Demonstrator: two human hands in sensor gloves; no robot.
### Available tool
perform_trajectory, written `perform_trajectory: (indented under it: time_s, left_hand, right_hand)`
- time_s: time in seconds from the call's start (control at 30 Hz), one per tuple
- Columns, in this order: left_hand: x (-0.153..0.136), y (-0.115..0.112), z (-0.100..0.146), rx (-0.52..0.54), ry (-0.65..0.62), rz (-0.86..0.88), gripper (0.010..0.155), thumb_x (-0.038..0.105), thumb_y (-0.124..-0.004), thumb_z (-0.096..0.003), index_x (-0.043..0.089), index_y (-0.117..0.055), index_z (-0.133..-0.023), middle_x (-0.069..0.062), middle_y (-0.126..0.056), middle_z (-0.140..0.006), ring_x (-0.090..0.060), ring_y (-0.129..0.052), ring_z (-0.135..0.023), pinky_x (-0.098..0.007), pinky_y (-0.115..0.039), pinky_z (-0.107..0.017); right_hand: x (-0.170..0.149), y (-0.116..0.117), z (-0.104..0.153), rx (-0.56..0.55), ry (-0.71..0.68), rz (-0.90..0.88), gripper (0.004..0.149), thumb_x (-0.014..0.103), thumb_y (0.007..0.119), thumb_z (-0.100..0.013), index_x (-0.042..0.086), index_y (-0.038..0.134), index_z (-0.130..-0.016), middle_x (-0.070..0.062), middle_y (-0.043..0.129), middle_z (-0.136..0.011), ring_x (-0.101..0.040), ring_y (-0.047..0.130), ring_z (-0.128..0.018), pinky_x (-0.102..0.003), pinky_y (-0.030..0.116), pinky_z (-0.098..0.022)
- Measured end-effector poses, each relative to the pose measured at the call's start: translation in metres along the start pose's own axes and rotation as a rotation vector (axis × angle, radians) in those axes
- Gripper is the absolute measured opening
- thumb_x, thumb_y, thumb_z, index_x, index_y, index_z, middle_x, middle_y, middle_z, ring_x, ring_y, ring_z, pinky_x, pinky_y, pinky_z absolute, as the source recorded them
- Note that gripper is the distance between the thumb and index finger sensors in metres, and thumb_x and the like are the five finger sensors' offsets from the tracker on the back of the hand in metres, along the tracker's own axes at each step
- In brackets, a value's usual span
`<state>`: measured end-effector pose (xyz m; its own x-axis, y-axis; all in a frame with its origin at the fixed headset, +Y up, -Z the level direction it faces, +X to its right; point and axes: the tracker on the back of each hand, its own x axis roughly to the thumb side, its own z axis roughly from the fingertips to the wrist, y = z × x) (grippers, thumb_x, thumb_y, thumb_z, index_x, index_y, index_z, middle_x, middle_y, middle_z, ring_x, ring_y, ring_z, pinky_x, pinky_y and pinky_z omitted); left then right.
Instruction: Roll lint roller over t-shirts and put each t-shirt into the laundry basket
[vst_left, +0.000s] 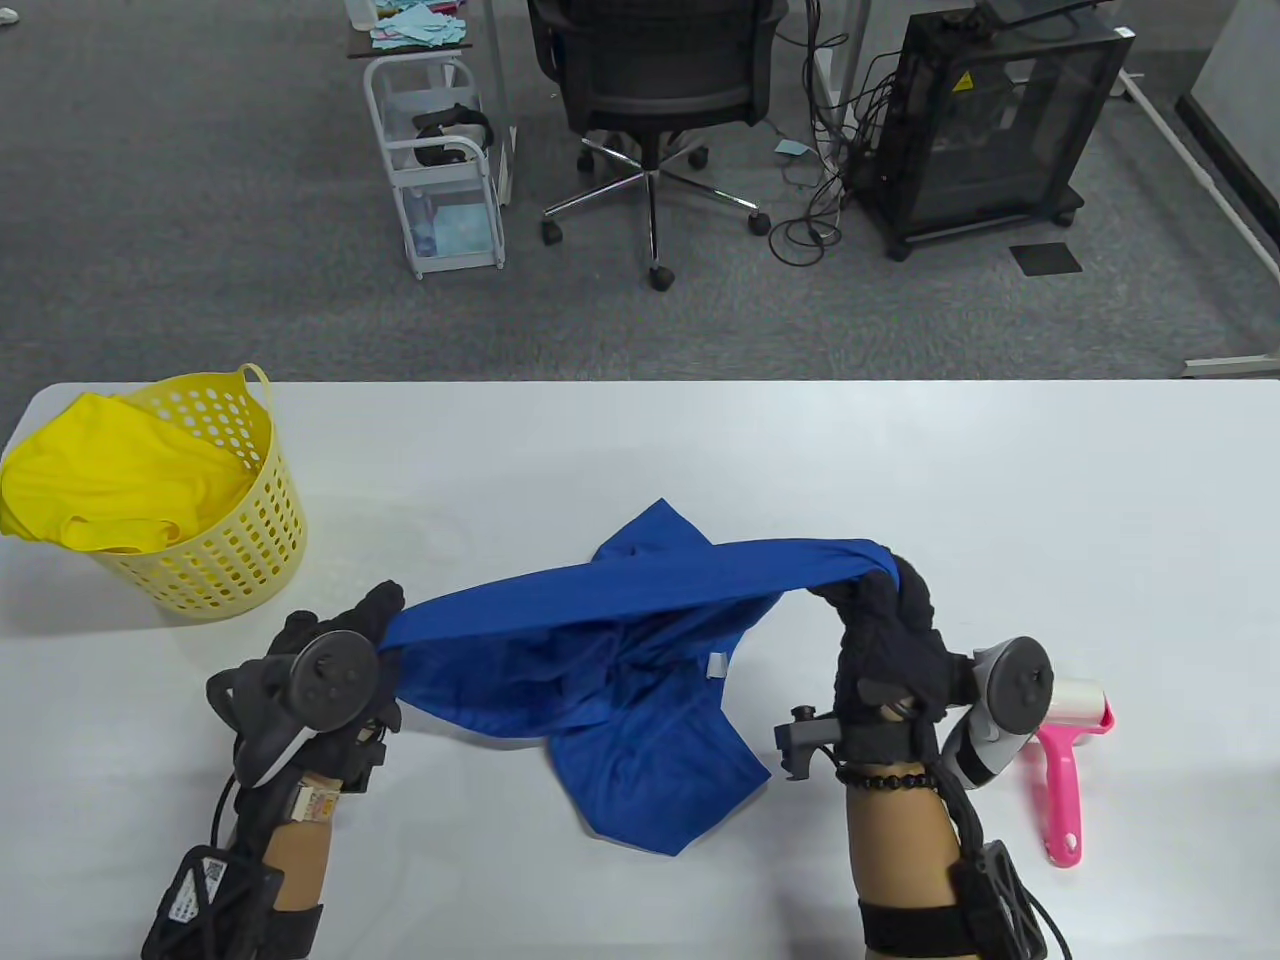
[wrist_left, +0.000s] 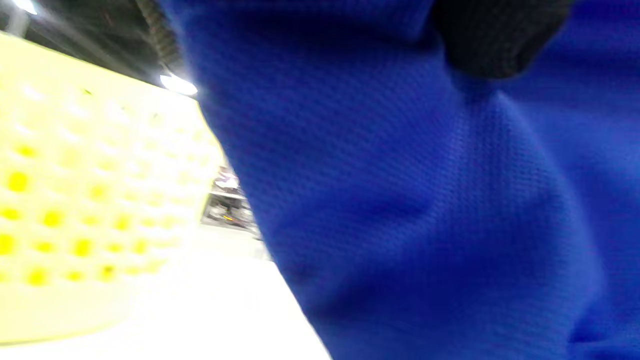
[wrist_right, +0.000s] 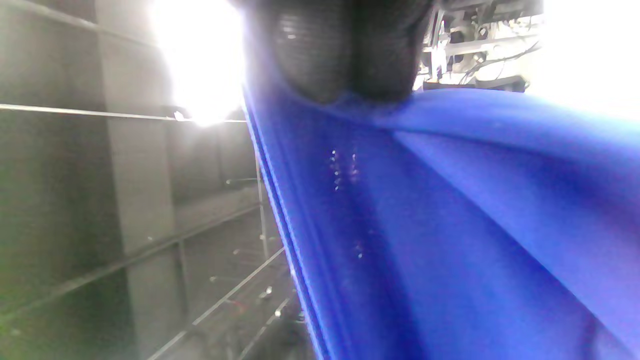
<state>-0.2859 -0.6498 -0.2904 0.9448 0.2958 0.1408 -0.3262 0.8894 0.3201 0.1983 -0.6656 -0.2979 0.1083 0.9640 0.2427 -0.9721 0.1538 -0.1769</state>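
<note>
Between both hands, gripped blue t-shirt

Left grip: fingers curled, pinching fabric, forearm low.
Right grip: raised, fingers clenched round fabric, wrist bent forward.

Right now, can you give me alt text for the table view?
Both hands, left hand and right hand, hold a blue t-shirt stretched above a white table. A yellow basket holding a yellow shirt stands far left; a pink lint roller lies right.

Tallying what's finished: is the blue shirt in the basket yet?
Out: both hands hold the blue shirt above the table, beside the basket.
</note>
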Motion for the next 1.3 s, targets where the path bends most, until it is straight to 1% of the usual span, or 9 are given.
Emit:
perform_trajectory:
  time_s: [0.1, 0.17, 0.43, 0.57, 0.7, 0.83, 0.93, 1.07, 1.3]
  left_hand:
    - [0.008, 0.001, 0.003, -0.097, -0.036, 0.393, 0.044, 0.046, -0.079, -0.0479, 0.018, -0.085, -0.081, 0.009, -0.11, -0.044, -0.014, -0.116, -0.028, -0.043, -0.089, -0.045]
    - [0.022, -0.001, 0.005, -0.186, -0.089, 0.561, 0.045, 0.048, -0.077, -0.0494, 0.016, -0.085, -0.081, 0.009, -0.108, -0.034, -0.008, -0.112, -0.013, -0.04, -0.092, -0.038]
    - [0.062, -0.023, 0.015, -0.357, -0.162, 1.01, 0.053, 0.041, -0.071, -0.0519, 0.009, -0.064, -0.093, 0.002, -0.105, -0.062, -0.012, -0.116, -0.034, -0.04, -0.091, -0.042]
    - [0.071, -0.029, 0.021, -0.407, -0.204, 1.119, 0.061, 0.041, -0.071, -0.0513, 0.003, -0.053, -0.096, -0.007, -0.098, -0.067, -0.015, -0.115, -0.046, -0.042, -0.087, -0.049]
    - [0.095, -0.027, 0.029, -0.541, -0.426, 1.215, 0.071, 0.051, -0.067, -0.0524, 0.004, -0.043, -0.101, -0.014, -0.082, -0.091, -0.03, -0.094, -0.085, -0.061, -0.065, -0.065]
    - [0.098, -0.014, 0.038, -0.058, -0.428, 0.959, 0.075, 0.057, -0.071, -0.0462, 0.011, -0.047, -0.1, -0.01, -0.083, -0.088, -0.032, -0.096, -0.073, -0.057, -0.07, -0.059]
    - [0.109, -0.028, 0.049, -0.061, -0.535, 0.651, 0.087, 0.065, -0.072, -0.0445, 0.013, -0.033, -0.102, -0.008, -0.071, -0.092, -0.028, -0.088, -0.075, -0.056, -0.069, -0.06]
    - [0.145, -0.051, 0.063, -0.289, -0.561, 0.323, 0.118, 0.075, -0.07, -0.0436, 0.017, 0.024, -0.087, -0.022, 0.003, -0.104, -0.049, -0.016, -0.106, -0.071, -0.026, -0.073]
    - [0.139, -0.046, 0.016, 0.096, -0.448, 0.328, 0.074, 0.038, -0.074, -0.049, 0.012, -0.025, -0.099, -0.003, -0.075, -0.09, -0.029, -0.092, -0.079, -0.057, -0.069, -0.062]
  right_hand:
    - [-0.003, 0.005, -0.001, -0.172, -0.023, 0.387, 0.053, 0.036, 0.064, -0.052, 0.015, 0.046, -0.097, -0.012, 0.069, -0.094, -0.043, 0.063, -0.097, -0.065, 0.037, -0.072]
    - [0.0, 0.024, 0.005, -0.108, -0.101, 0.656, 0.082, 0.041, 0.068, -0.051, 0.008, 0.012, -0.1, -0.028, 0.015, -0.108, -0.058, 0.013, -0.098, -0.074, 0.016, -0.066]
    - [0.018, 0.172, 0.111, 0.517, -0.612, 1.104, 0.094, 0.077, 0.064, -0.036, 0.016, 0.038, -0.103, -0.008, 0.068, -0.099, -0.037, 0.074, -0.093, -0.061, 0.054, -0.071]
    - [0.007, 0.187, 0.122, 0.545, -0.59, 1.314, 0.11, 0.077, 0.064, -0.035, 0.0, 0.024, -0.103, -0.017, 0.058, -0.106, -0.041, 0.076, -0.093, -0.06, 0.059, -0.069]
    - [0.004, 0.17, 0.092, 0.48, -0.408, 1.094, 0.067, 0.058, 0.068, -0.045, 0.008, 0.067, -0.09, -0.004, 0.099, -0.072, -0.024, 0.108, -0.054, -0.046, 0.083, -0.051]
    - [0.007, 0.149, 0.066, 0.629, -0.12, 0.809, 0.059, 0.054, 0.056, -0.051, 0.008, 0.083, -0.076, -0.002, 0.108, -0.048, -0.019, 0.111, -0.028, -0.04, 0.089, -0.036]
    - [0.005, 0.127, 0.053, 0.568, -0.017, 0.334, 0.058, 0.052, 0.055, -0.053, 0.007, 0.074, -0.085, -0.003, 0.105, -0.062, -0.019, 0.113, -0.041, -0.038, 0.089, -0.042]
    - [-0.001, 0.129, 0.06, 0.732, 0.162, -0.103, 0.059, 0.05, 0.054, -0.056, 0.009, 0.054, -0.098, -0.014, 0.082, -0.095, -0.031, 0.097, -0.077, -0.044, 0.076, -0.062]
    - [0.031, 0.12, 0.066, 0.71, -0.019, -0.101, 0.058, 0.052, 0.051, -0.056, 0.011, 0.056, -0.096, -0.008, 0.084, -0.093, -0.024, 0.096, -0.08, -0.037, 0.081, -0.062]
